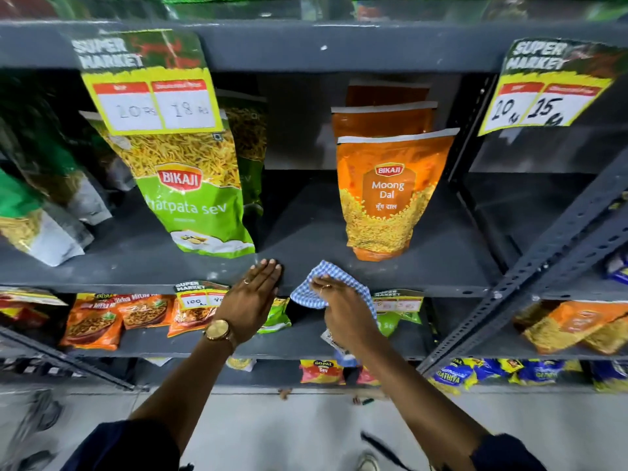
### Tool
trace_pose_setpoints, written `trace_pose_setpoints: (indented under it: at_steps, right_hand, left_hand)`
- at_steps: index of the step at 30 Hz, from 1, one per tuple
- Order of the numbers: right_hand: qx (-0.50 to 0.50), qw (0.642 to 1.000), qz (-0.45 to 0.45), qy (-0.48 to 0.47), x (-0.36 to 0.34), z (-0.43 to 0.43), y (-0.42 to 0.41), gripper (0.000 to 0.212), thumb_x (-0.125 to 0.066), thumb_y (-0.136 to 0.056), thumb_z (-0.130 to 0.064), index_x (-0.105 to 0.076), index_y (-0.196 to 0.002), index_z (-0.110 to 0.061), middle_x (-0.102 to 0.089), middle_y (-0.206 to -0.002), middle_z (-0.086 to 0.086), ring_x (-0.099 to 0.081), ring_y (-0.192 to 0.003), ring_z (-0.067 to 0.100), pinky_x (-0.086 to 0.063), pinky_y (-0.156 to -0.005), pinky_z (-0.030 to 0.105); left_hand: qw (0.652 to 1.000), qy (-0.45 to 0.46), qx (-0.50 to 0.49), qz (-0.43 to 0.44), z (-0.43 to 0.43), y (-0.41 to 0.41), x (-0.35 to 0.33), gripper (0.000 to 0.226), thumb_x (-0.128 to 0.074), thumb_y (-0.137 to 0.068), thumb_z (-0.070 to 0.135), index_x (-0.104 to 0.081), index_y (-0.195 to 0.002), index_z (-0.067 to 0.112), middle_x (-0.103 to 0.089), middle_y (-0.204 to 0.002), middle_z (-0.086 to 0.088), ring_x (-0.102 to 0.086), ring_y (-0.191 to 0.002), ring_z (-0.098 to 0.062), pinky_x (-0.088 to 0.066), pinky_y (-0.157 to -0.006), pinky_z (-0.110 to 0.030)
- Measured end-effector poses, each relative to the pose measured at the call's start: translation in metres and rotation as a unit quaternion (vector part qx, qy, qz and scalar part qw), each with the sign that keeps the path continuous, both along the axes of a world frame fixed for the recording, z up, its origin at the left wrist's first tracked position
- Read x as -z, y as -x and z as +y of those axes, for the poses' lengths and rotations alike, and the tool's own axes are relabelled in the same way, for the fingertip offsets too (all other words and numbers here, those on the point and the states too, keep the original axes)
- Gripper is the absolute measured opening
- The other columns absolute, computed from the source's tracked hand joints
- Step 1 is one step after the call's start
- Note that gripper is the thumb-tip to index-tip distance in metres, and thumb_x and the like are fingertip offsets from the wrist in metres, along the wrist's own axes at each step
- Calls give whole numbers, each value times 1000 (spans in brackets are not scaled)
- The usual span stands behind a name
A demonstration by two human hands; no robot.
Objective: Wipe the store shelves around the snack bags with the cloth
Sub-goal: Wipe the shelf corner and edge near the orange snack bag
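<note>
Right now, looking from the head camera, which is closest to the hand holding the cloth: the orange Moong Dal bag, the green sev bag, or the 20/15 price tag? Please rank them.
From the right hand, which grips the checked cloth:
1. Moong Dal bag, just above it and slightly right, on the same shelf.
2. Green sev bag, up and to the left, beyond the left hand.
3. 20/15 price tag, high on the upper right shelf edge.

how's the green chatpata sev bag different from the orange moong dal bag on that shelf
The chatpata sev bag is green and leans left; the moong dal bag is orange and stands nearly upright. A price tag covers the sev bag's top; the dal bag's top is clear. Both are Bikaji pouches on the same shelf.
</note>
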State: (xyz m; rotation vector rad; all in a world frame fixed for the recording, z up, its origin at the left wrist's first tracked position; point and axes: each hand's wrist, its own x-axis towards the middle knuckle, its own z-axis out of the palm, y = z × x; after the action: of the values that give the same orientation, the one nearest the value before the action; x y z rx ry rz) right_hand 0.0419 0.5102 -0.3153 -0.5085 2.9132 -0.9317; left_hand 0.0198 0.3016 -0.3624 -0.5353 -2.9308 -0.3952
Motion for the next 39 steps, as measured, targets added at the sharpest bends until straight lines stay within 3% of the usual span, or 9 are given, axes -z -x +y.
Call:
trace_pose_setpoints:
  at_steps: [3, 6, 10, 18, 22, 28, 33, 36, 39]
  right_hand:
    - [62, 997, -27, 47, -16, 1, 9, 52, -39, -76, 9, -61, -118, -13, -63, -120, 21, -59, -104, 34, -45, -94, 38]
    - [122, 991, 1, 62, -19, -12, 31, 50, -36, -74, 4, -63, -115, -8, -66, -113, 25, -61, -92, 29, -48, -90, 44]
    - [127, 991, -23, 35, 5, -61, 25, 59, -30, -67, -7, -58, -118, -2, -58, -127, 22, -51, -122, 33, -36, -107, 39]
    - [85, 996, 40, 9, 19, -153, 4, 51, -31, -69, -7, -62, -108, 6, -67, -111, 25, -61, -108, 40, -46, -92, 56]
    - [48, 998, 19, -28, 8, -168, 11, 47, -32, -76, 2, -54, -118, 7, -59, -124, 27, -53, -118, 38, -40, -104, 45]
    - [-20, 998, -28, -42, -12, -215, 19, 33, -39, -86, 3, -50, -117, 2, -55, -124, 23, -47, -117, 36, -36, -98, 42]
    - [-21, 999, -29, -25, -14, -260, 26, 27, -39, -82, 6, -55, -104, 6, -58, -115, 26, -51, -109, 37, -40, -90, 43]
    - [-57, 997, -42, -30, -16, -286, 25, 30, -40, -82, 5, -57, -106, 5, -60, -114, 27, -53, -107, 39, -42, -87, 44]
    - [-90, 994, -65, -19, -19, -301, 24, 28, -42, -84, 0, -59, -106, 2, -60, -111, 30, -55, -105, 41, -43, -83, 44]
  left_hand:
    - [999, -17, 37, -6, -11, 3, -4, 64, -11, -99, 42, -50, -131, 3, -52, -136, -16, -46, -128, -32, -30, -110, -35]
    - [998, -17, 58, 4, -23, 2, -10, 64, -13, -99, 42, -57, -124, 5, -58, -130, -14, -54, -121, -32, -45, -98, -46]
    - [998, -7, 62, 16, -53, -5, -18, 56, -19, -99, 37, -61, -119, 7, -63, -125, -11, -57, -117, -28, -47, -97, -41]
    - [999, -25, -18, 18, -151, -11, -15, 46, -31, -95, 34, -56, -125, 10, -59, -129, -11, -55, -120, -30, -50, -93, -48]
    - [996, -31, -84, 29, -187, -14, -8, 51, -27, -95, 37, -55, -127, 8, -55, -133, -13, -50, -124, -31, -46, -99, -45]
    - [986, -37, -161, 20, -228, -19, 2, 57, -21, -98, 37, -50, -130, -2, -52, -133, -22, -45, -128, -36, -16, -114, -28]
    - [986, -28, -163, 17, -253, -19, 2, 61, -16, -99, 39, -49, -130, -2, -51, -135, -22, -44, -128, -37, -9, -115, -24]
    - [988, -30, -148, 16, -268, -19, 1, 59, -22, -97, 39, -51, -129, -1, -52, -134, -20, -47, -126, -35, -22, -113, -28]
    - [990, -48, -132, 29, -283, -18, -7, 50, -31, -91, 29, -56, -126, 3, -60, -127, -17, -56, -117, -34, -46, -95, -39]
